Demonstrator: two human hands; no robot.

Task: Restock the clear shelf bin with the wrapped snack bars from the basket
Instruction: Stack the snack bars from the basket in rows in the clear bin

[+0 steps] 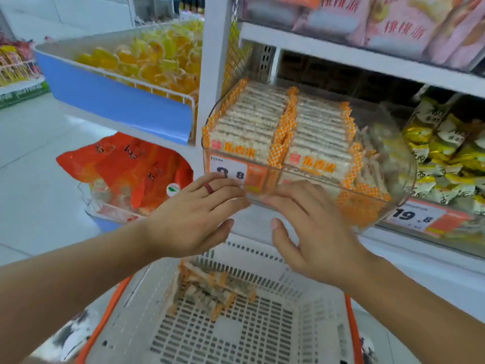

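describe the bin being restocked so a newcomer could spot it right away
Start at the white shelf upright in the middle of the view; the clear plastic shelf bin sits just right of it, on the shelf under the pink packets. It alone holds two neat rows of pale wrapped snack bars with orange-checked ends, and both hands' fingers reach its front edge.

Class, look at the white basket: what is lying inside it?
Inside the basket lies a small pile of wrapped snack bars; the forearms cover its near corners.
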